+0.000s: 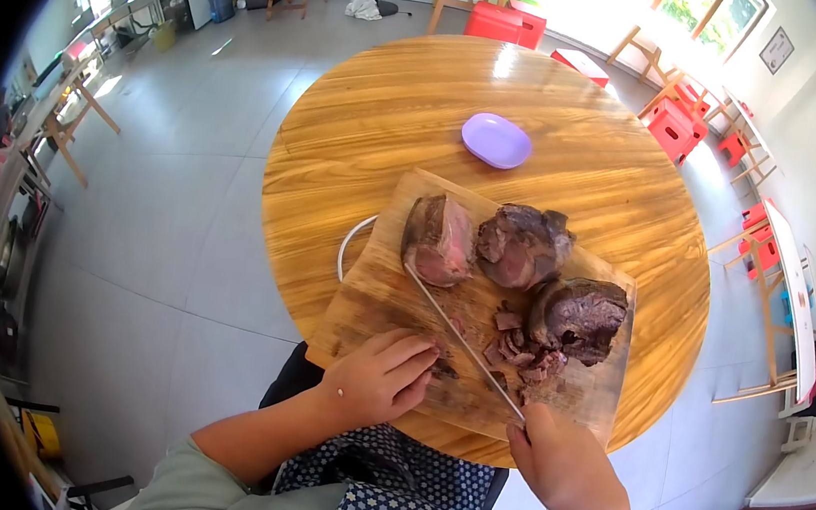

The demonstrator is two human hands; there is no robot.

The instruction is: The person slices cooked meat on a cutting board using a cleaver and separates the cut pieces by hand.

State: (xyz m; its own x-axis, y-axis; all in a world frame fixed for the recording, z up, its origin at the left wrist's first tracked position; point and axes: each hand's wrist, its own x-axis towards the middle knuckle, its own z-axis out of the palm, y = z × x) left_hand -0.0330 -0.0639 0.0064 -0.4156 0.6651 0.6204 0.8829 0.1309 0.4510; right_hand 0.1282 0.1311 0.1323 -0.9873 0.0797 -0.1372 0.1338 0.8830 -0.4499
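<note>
My right hand (554, 458) grips the handle of a long kitchen knife (463, 342), whose blade slants up and left across the wooden cutting board (383, 298). The blade tip reaches the lower edge of a cut chunk of meat (440, 241) with a pink face. My left hand (382, 378) is closed on the board left of the blade, its fingertips on a small dark piece of meat (443, 369) they partly hide. Two more large brown chunks, a round one (521, 248) and a dark one (579, 320), sit farther right. Several cut meat slices (518, 350) lie right of the blade.
The board lies on a round wooden table (340, 147). A purple plate (496, 141) stands beyond it. A white ring-shaped edge (347, 246) shows at the board's left. Red stools (674, 129) and side tables line the room.
</note>
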